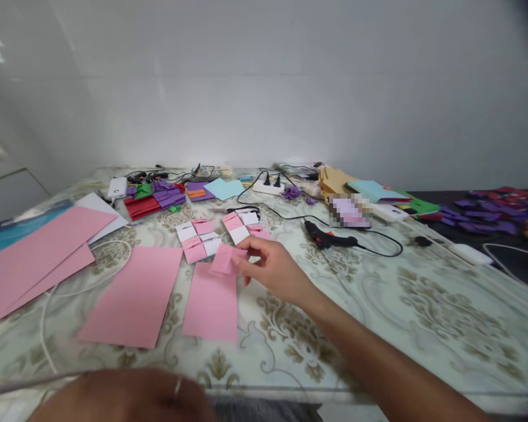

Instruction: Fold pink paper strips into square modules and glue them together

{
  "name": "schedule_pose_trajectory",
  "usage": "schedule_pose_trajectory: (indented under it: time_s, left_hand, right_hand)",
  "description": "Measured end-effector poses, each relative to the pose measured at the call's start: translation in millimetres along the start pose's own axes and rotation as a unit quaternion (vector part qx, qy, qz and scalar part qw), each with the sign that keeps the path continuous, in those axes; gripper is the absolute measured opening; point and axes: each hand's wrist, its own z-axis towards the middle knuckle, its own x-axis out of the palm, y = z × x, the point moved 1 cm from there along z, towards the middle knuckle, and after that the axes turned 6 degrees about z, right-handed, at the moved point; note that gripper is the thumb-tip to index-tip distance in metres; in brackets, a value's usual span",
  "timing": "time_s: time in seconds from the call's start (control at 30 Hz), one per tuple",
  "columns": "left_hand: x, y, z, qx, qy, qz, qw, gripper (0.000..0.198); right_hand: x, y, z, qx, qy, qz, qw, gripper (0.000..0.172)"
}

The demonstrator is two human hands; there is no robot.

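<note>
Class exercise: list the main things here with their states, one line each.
Right hand: pinching a small pink paper
Left hand: blurred, grip unclear
Narrow pink sheet: flat, partly hidden
Wider pink sheet: flat
Glue gun: lying down, unheld
Power strip: black plugs inserted

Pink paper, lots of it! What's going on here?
The person's right hand pinches a small pink paper piece over the far end of a narrow pink sheet. A wider pink sheet lies to the left. Just beyond are pink-and-white checkered cards. A black glue gun lies untouched to the right.
</note>
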Motion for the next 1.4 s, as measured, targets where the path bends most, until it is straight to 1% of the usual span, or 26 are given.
schedule_pose_trajectory:
  time_s: [0.03, 0.07, 0.1, 0.13, 0.17, 0.2, 0.23, 0.27, 0.33, 0.37, 0.43, 0.5, 0.57, 0.77, 0.87, 0.97, 1.1, 1.2, 1.3, 1.4]
  left_hand:
    - [-0.9, 4, 12, 0.001, -0.015, 0.002, 1.000, 0.015]
    - [-3.4, 7, 25, -0.005, -0.060, 0.009, 0.998, 0.010]
    - [-7.3, 11, 38, -0.017, -0.119, 0.020, 0.993, 0.006]
    - [-12.8, 15, 50, -0.037, -0.216, 0.038, 0.975, 0.006]
    - [-18.2, 18, 62, -0.052, -0.280, 0.060, 0.957, 0.009]
    - [-23.2, 20, 73, -0.056, -0.302, 0.080, 0.948, 0.016]
    - [-27.3, 22, 83, -0.058, -0.280, 0.093, 0.954, 0.023]
    - [-30.1, 25, 93, -0.055, -0.222, 0.103, 0.968, 0.025]
    - [-32.8, 32, 106, -0.040, -0.117, 0.102, 0.987, 0.015]
    - [-33.0, 36, 110, -0.029, -0.099, 0.091, 0.991, 0.013]
    - [-31.4, 45, 114, -0.005, -0.111, 0.054, 0.992, 0.018]
    - [-27.7, 53, 112, 0.015, -0.133, 0.041, 0.990, 0.019]
    - [-23.7, 57, 109, 0.021, -0.145, 0.034, 0.989, 0.018]
    - [-13.6, 57, 106, 0.006, -0.162, 0.009, 0.987, 0.021]
    - [-9.8, 58, 107, -0.011, -0.161, -0.009, 0.987, 0.019]
    - [-9.9, 61, 106, -0.033, -0.174, -0.043, 0.983, 0.022]
    - [-15.4, 66, 106, -0.036, -0.223, -0.102, 0.969, 0.031]
    - [-17.8, 68, 108, -0.038, -0.261, -0.140, 0.955, 0.030]
    - [-15.4, 68, 110, -0.057, -0.250, -0.145, 0.956, 0.023]
    - [-10.7, 67, 110, -0.061, -0.202, -0.109, 0.971, 0.021]
  right_hand:
    - [0, 1, -1, -0.005, -0.001, -0.001, 1.000, 0.017]
    - [-1, 1, -2, -0.011, 0.001, 0.002, 1.000, 0.016]
    - [-1, 2, -4, -0.016, 0.005, 0.005, 1.000, 0.015]
    - [-1, 3, -5, -0.021, 0.010, 0.008, 1.000, 0.015]
    - [-1, 3, -7, -0.027, 0.011, 0.009, 1.000, 0.014]
    - [-1, 4, -8, -0.034, 0.011, 0.009, 0.999, 0.013]
    - [-1, 5, -9, -0.042, 0.011, 0.008, 0.999, 0.013]
    - [-1, 6, -10, -0.049, 0.011, 0.008, 0.999, 0.012]
    - [1, 9, -11, -0.062, 0.014, 0.009, 0.998, 0.010]
    - [2, 10, -11, -0.067, 0.017, 0.008, 0.998, 0.009]
    - [5, 12, -13, -0.072, 0.021, 0.003, 0.997, 0.007]
    - [8, 12, -14, -0.073, 0.025, -0.002, 0.997, 0.006]
    - [10, 12, -14, -0.072, 0.025, -0.007, 0.997, 0.004]
    - [12, 9, -14, -0.058, 0.031, -0.009, 0.998, 0.004]
    - [13, 6, -13, -0.036, 0.045, 0.006, 0.998, 0.004]
    - [11, 2, -10, -0.015, 0.051, 0.026, 0.998, 0.005]
    - [0, -2, -4, -0.023, 0.041, 0.047, 0.998, 0.004]
    - [-7, -2, -1, -0.030, 0.024, 0.079, 0.996, 0.006]
    - [-6, 1, -4, -0.039, 0.019, 0.085, 0.995, 0.013]
    - [2, 5, -9, -0.049, 0.002, 0.074, 0.996, 0.014]
